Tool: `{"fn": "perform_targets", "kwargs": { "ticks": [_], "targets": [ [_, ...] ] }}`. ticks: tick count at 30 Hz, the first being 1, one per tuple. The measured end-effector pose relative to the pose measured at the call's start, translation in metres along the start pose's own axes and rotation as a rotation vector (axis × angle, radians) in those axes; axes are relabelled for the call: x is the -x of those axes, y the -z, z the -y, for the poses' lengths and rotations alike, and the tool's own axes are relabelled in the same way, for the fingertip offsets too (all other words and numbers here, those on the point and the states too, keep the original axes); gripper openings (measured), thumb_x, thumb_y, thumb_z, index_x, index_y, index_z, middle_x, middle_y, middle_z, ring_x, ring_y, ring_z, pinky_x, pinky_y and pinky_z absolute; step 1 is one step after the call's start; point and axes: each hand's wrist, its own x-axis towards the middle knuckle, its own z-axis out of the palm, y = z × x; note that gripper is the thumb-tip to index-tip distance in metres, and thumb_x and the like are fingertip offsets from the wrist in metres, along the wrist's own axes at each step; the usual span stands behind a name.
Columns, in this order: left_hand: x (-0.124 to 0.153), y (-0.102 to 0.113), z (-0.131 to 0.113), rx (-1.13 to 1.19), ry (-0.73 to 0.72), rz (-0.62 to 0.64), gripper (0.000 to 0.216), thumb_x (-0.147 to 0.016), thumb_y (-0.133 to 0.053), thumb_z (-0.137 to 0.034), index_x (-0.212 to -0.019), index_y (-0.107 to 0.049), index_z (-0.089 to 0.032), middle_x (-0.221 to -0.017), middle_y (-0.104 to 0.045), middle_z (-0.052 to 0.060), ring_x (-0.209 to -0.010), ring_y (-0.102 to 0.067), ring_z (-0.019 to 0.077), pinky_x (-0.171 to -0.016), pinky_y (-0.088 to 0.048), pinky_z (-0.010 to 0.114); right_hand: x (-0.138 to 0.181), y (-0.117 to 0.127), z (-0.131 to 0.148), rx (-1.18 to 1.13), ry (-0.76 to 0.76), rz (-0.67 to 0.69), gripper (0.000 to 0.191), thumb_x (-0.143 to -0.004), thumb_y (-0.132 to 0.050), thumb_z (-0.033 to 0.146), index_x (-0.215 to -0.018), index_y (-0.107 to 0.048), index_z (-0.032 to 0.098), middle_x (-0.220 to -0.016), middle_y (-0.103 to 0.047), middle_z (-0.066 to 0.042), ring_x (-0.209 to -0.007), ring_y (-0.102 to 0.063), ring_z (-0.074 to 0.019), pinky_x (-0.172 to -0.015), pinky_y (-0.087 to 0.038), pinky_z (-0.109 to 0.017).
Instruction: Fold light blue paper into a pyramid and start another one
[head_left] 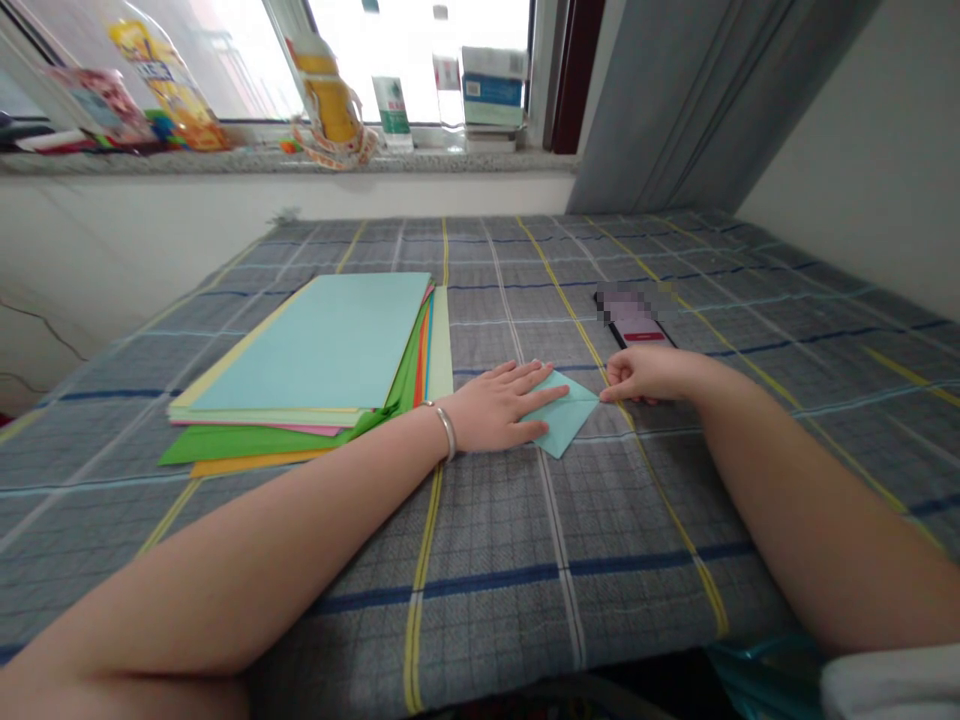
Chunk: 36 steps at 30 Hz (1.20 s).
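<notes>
A small folded sheet of light blue paper (570, 418) lies on the plaid cloth, pointed at its right end, with a crease running toward that tip. My left hand (499, 405) rests flat on its left part, fingers spread, hiding that side. A silver bangle circles the left wrist. At the right tip, my right hand (637, 375) pinches the paper's corner between thumb and forefinger, its other fingers curled in.
To the left lies a stack of coloured paper (322, 340), light blue on top. A phone (634, 318) lies just beyond my right hand. Plaid cloth (495, 540) covers the table. Along the windowsill (247, 160) stand bottles, packets and boxes. A grey curtain (675, 100) hangs at right.
</notes>
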Motion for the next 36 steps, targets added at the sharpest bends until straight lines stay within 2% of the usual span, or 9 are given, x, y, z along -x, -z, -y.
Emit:
{"fn": "perform_targets", "kwargs": {
  "ticks": [3, 6, 9, 14, 20, 24, 30, 33, 36],
  "targets": [
    [0.0, -0.001, 0.0, 0.011, -0.007, -0.001, 0.06, -0.1, -0.034, -0.047, -0.154, -0.019, -0.025, -0.161, -0.011, 0.011, -0.149, -0.012, 0.0267, -0.12, -0.013, 0.047, 0.003, 0.001, -0.001, -0.192, 0.138, -0.033, 0.018, -0.074, -0.064, 0.038, -0.075, -0.058, 0.021, -0.057, -0.051, 0.004, -0.047, -0.042, -0.0101, -0.047, -0.031, -0.026],
    [0.0, -0.001, 0.001, 0.037, -0.002, -0.006, 0.06, -0.1, -0.034, -0.047, -0.154, -0.019, -0.024, -0.162, -0.01, 0.011, -0.149, -0.011, 0.0258, -0.12, -0.011, 0.047, 0.003, -0.007, 0.011, -0.33, 0.27, -0.191, 0.022, -0.079, -0.059, 0.043, -0.083, -0.059, 0.021, -0.062, -0.053, 0.003, -0.053, -0.046, -0.0115, -0.05, -0.034, -0.025],
    [0.001, -0.003, 0.002, 0.083, 0.007, -0.021, 0.062, -0.099, -0.036, -0.047, -0.151, -0.023, -0.017, -0.161, -0.012, 0.013, -0.15, -0.012, 0.0246, -0.121, -0.011, 0.045, 0.001, -0.022, 0.029, -0.238, 0.391, -0.263, 0.017, -0.081, -0.056, 0.036, -0.084, -0.061, 0.02, -0.069, -0.058, 0.0, -0.063, -0.051, -0.013, -0.057, -0.038, -0.025],
    [0.004, -0.007, 0.005, 0.089, -0.022, -0.073, 0.063, -0.097, -0.04, -0.048, -0.145, -0.03, -0.009, -0.158, -0.023, 0.017, -0.149, -0.015, 0.0276, -0.121, -0.012, 0.048, -0.001, -0.041, 0.048, 0.058, 0.328, -0.383, 0.015, -0.085, -0.052, 0.031, -0.09, -0.062, 0.021, -0.073, -0.062, 0.0, -0.063, -0.052, -0.0136, -0.057, -0.032, -0.026],
    [0.003, -0.007, 0.007, 0.054, -0.087, -0.074, 0.059, -0.099, -0.037, -0.048, -0.143, -0.034, -0.01, -0.159, -0.019, 0.016, -0.148, -0.016, 0.0313, -0.12, -0.014, 0.053, -0.001, -0.049, 0.054, 0.288, 0.238, -0.503, 0.023, -0.09, -0.043, 0.036, -0.099, -0.06, 0.022, -0.076, -0.067, -0.003, -0.065, -0.055, -0.0174, -0.054, -0.025, -0.028],
    [0.004, -0.002, 0.012, 0.06, -0.139, -0.069, 0.051, -0.1, -0.037, -0.043, -0.141, -0.039, -0.013, -0.158, -0.022, 0.016, -0.148, -0.018, 0.0306, -0.119, -0.017, 0.054, -0.001, -0.049, 0.056, 0.305, 0.238, -0.494, 0.022, -0.09, -0.043, 0.036, -0.098, -0.059, 0.023, -0.078, -0.068, -0.003, -0.066, -0.056, -0.0173, -0.055, -0.025, -0.028],
    [0.015, 0.006, 0.017, 0.076, -0.188, -0.089, 0.041, -0.101, -0.036, -0.036, -0.134, -0.048, -0.015, -0.156, -0.03, 0.013, -0.147, -0.022, 0.0284, -0.119, -0.022, 0.049, -0.001, -0.047, 0.056, 0.272, 0.248, -0.452, 0.02, -0.09, -0.045, 0.036, -0.097, -0.059, 0.023, -0.077, -0.067, -0.003, -0.065, -0.055, -0.0163, -0.055, -0.026, -0.027],
    [0.022, 0.008, 0.019, 0.084, -0.193, -0.105, 0.037, -0.101, -0.036, -0.033, -0.13, -0.052, -0.016, -0.154, -0.036, 0.012, -0.145, -0.027, 0.0264, -0.119, -0.022, 0.046, -0.001, -0.047, 0.056, 0.257, 0.244, -0.435, 0.02, -0.09, -0.045, 0.036, -0.097, -0.059, 0.023, -0.077, -0.067, -0.003, -0.065, -0.054, -0.0159, -0.055, -0.027, -0.026],
    [0.027, 0.011, 0.02, 0.061, -0.167, -0.093, 0.035, -0.1, -0.036, -0.032, -0.128, -0.053, -0.018, -0.152, -0.039, 0.011, -0.144, -0.031, 0.0267, -0.118, -0.023, 0.049, -0.001, -0.046, 0.057, 0.258, 0.23, -0.427, 0.02, -0.09, -0.045, 0.036, -0.098, -0.059, 0.023, -0.078, -0.066, -0.003, -0.064, -0.054, -0.0156, -0.055, -0.027, -0.026]
  ]
}}
